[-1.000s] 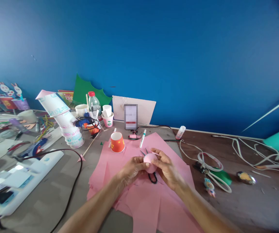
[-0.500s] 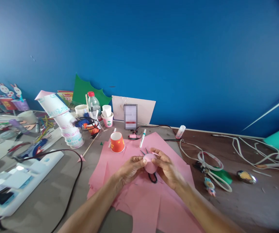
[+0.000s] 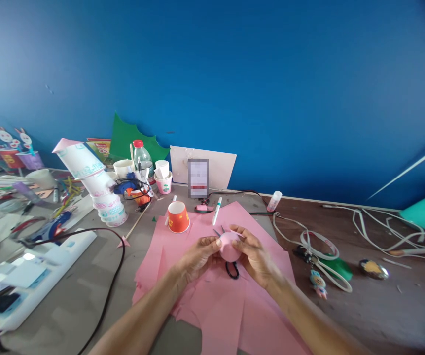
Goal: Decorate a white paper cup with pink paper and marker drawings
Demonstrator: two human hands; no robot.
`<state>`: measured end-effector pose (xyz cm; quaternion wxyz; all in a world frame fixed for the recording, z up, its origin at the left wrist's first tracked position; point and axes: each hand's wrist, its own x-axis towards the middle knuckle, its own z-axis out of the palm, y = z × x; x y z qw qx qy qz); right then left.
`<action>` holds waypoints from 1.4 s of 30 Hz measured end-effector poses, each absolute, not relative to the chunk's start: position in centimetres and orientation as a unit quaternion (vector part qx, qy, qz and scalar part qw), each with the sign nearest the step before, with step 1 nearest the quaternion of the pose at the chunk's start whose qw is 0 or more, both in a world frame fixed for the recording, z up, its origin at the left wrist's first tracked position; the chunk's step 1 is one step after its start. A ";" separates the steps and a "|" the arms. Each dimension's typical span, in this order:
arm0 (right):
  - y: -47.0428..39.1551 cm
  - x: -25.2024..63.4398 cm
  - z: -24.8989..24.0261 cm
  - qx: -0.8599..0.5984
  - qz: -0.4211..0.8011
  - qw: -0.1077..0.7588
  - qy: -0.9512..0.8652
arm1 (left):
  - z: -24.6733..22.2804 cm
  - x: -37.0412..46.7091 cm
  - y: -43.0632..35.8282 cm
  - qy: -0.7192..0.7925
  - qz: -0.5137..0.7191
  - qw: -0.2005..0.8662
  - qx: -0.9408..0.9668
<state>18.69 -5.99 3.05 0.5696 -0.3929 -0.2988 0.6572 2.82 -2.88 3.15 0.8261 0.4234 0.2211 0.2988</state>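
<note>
Over pink sheets [image 3: 222,305] on the bench [image 3: 64,301], the left hand [image 3: 199,256] and right hand [image 3: 254,256] pinch a pink paper disc [image 3: 230,250], fingers [image 3: 215,245] closed at its edges. It has barely tilted, the hold unchanged.

Left of centre, a packet [image 3: 100,148] bore what looked like the Chinese character 彩. Yellow marks on the red cup [image 3: 178,219] near mid-frame and coloured print on the stacked cups [image 3: 97,183] at left stayed illegible.
</note>
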 end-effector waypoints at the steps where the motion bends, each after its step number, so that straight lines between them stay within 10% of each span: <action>1: -6.0 18.7 3.0 -0.397 0.651 0.576 -0.295 | 3.3 2.8 -2.9 0.215 0.292 0.826 0.432; 42: -5.2 18.9 2.2 -0.360 0.668 0.607 -0.235 | 1.9 3.0 -2.4 0.290 0.367 0.818 0.335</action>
